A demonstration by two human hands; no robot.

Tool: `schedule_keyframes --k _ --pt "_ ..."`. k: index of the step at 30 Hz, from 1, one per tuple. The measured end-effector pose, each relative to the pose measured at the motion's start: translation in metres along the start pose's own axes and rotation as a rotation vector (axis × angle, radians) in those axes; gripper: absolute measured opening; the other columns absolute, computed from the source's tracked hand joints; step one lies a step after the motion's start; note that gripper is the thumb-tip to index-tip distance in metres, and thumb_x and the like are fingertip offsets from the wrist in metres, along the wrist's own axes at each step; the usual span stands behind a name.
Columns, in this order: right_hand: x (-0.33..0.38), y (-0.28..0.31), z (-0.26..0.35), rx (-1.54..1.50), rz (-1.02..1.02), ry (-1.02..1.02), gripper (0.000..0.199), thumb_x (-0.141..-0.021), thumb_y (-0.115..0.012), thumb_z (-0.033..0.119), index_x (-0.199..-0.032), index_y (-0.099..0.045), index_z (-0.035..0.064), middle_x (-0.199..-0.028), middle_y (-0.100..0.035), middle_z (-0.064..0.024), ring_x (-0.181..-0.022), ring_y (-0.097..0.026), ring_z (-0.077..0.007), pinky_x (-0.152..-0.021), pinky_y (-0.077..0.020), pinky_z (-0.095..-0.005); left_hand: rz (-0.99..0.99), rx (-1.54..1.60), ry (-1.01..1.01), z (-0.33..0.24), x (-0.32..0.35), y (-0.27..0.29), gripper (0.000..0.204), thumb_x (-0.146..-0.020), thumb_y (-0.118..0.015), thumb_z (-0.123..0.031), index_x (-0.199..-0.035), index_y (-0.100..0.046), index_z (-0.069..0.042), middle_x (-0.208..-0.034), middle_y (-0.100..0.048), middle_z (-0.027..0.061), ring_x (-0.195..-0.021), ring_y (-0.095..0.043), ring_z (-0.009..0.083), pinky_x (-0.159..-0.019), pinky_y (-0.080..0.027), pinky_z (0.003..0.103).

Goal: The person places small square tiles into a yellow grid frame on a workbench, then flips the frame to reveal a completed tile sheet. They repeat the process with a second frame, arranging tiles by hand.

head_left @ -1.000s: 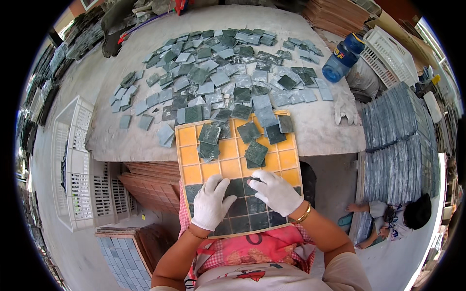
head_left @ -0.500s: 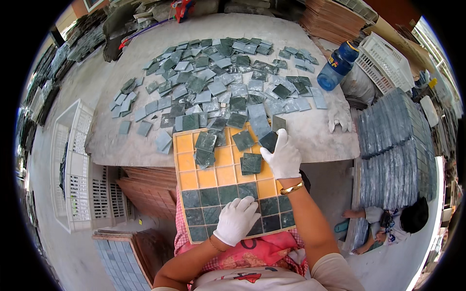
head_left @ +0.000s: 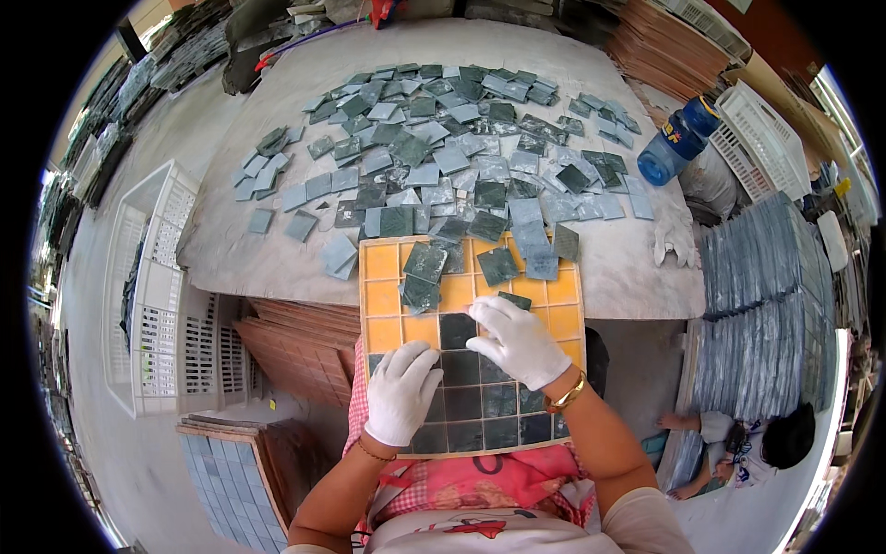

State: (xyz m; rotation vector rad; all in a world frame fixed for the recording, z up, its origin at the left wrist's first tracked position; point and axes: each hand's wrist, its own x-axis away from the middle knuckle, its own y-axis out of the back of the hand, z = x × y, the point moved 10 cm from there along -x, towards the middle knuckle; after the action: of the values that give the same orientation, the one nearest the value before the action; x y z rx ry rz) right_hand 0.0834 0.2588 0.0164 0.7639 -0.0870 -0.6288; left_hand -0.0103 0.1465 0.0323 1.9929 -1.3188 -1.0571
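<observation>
An orange grid tray [head_left: 380, 300] rests on my lap and against the table edge. Its lower rows are filled with dark green square tiles [head_left: 480, 402]. A few loose tiles [head_left: 425, 261] lie on its upper cells. My right hand [head_left: 517, 346], in a white glove, sits at the tray's middle. Its fingers hold a dark green tile [head_left: 514, 300] down over an orange cell. My left hand [head_left: 401, 392], also gloved, lies flat with fingers spread on the tray's lower left, touching laid tiles.
Several loose green and grey tiles [head_left: 443, 138] cover the grey table [head_left: 268, 263]. A blue bottle [head_left: 678, 143] and a spare white glove [head_left: 674, 242] lie at its right. White crates [head_left: 148, 286], brown boards [head_left: 295, 346], tile stacks [head_left: 766, 305] and a crouching person [head_left: 748, 439] surround me.
My right hand reached up to the tray's top right, then came back to the middle with a tile. My left hand shifted from the tray's lower middle to its lower left.
</observation>
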Motion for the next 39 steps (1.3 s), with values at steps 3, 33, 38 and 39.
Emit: schedule_keyframes --k 3,33,38,39 --pt "0.006 0.043 -0.018 0.227 -0.163 -0.043 0.047 -0.072 -0.075 0.021 -0.111 -0.056 0.0036 -0.115 -0.056 -0.0120 -0.103 -0.058 -0.0298 -0.085 -0.0497 -0.0375 0.013 -0.075 -0.071 0.000 -0.019 -0.017 0.036 -0.073 -0.071 -0.012 -0.107 -0.061 -0.005 -0.113 -0.056 0.0091 -0.096 -0.056 0.0287 -0.081 -0.048 0.039" --pt "0.083 0.039 -0.039 0.210 -0.013 -0.051 0.049 -0.069 -0.076 0.017 -0.111 -0.054 0.0042 -0.111 -0.051 -0.0126 -0.100 -0.056 -0.0308 -0.084 -0.0482 -0.0389 0.377 0.087 -0.264 -0.045 -0.091 -0.113 0.055 -0.069 -0.075 -0.018 -0.117 -0.054 -0.003 -0.116 -0.054 0.0146 -0.105 -0.053 0.0362 -0.089 -0.046 0.041" --pt "0.081 0.022 -0.031 0.229 -0.002 -0.068 0.042 -0.072 -0.074 0.019 -0.108 -0.058 0.0043 -0.108 -0.052 -0.0108 -0.092 -0.058 -0.0284 -0.078 -0.0503 -0.0367 0.376 0.086 -0.247 -0.045 -0.092 -0.114 0.054 -0.070 -0.075 -0.019 -0.118 -0.054 -0.003 -0.118 -0.053 0.0143 -0.106 -0.053 0.0363 -0.089 -0.046 0.041" --pt "0.080 0.023 -0.029 0.225 0.018 -0.071 0.040 -0.073 -0.073 0.019 -0.108 -0.058 0.0043 -0.108 -0.052 -0.0108 -0.092 -0.058 -0.0280 -0.077 -0.0504 -0.0364 0.384 0.080 -0.232 -0.045 -0.091 -0.114 0.054 -0.070 -0.075 -0.019 -0.118 -0.054 -0.003 -0.118 -0.053 0.0143 -0.106 -0.053 0.0364 -0.089 -0.046 0.041"
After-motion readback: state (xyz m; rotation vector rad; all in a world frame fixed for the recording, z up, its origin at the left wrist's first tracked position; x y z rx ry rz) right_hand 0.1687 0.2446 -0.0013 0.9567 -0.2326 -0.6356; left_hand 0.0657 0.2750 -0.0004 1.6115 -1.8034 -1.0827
